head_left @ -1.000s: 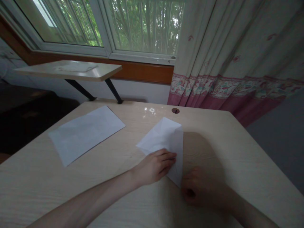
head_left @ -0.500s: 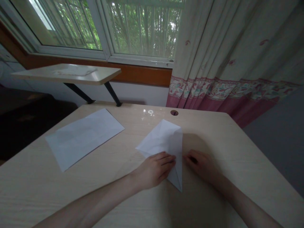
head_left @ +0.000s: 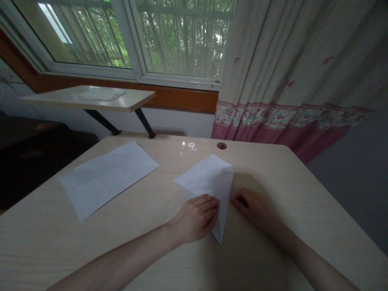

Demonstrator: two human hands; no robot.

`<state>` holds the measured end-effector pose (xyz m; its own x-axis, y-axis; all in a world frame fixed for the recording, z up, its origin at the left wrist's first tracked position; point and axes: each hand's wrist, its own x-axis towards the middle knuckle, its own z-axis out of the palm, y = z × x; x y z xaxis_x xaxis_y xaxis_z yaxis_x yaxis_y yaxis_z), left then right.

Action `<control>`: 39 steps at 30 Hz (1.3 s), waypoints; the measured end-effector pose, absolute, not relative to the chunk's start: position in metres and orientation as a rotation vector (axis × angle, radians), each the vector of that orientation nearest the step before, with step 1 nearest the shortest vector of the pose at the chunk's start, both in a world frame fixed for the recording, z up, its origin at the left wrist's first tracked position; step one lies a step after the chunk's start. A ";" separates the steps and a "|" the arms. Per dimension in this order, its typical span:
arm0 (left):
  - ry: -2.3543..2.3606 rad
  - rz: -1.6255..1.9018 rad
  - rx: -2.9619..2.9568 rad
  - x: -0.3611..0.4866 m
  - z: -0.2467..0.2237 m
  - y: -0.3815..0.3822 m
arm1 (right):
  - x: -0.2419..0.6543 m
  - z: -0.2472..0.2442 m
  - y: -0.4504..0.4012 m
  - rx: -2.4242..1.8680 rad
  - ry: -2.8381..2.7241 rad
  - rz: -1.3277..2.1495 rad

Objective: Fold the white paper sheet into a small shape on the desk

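pale desk (head_left: pixel 303 190): one folded paper (head_left: pixel 203 178) at centre, pinned by the half-open left hand (head_left: pixel 197 216); loosely closed right hand (head_left: pixel 254 207) beside its edge; creases best pressed with layers aligned.

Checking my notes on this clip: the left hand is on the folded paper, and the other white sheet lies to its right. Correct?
Not quite: the head view shows the other white sheet lying to the left of the folded paper, not right. The left hand is on the folded paper, as noted.
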<state>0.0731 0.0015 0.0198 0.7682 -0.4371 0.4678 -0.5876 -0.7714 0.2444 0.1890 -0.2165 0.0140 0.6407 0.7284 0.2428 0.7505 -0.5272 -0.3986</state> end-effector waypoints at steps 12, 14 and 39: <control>-0.767 0.508 2.591 0.072 0.020 0.002 | 0.188 0.015 -0.212 -2.413 -1.158 -0.111; -0.746 0.500 2.579 0.071 0.020 0.002 | 0.188 0.016 -0.212 -2.403 -1.148 -0.123; -0.907 0.360 2.574 0.076 0.019 0.005 | 0.176 0.029 -0.217 -2.292 -1.339 -0.681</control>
<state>0.0757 0.0048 0.0188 0.7579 -0.5437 0.3605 -0.6429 -0.7161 0.2717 0.1762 -0.2174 0.0289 0.4231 0.6876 0.5900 0.8817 -0.4624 -0.0935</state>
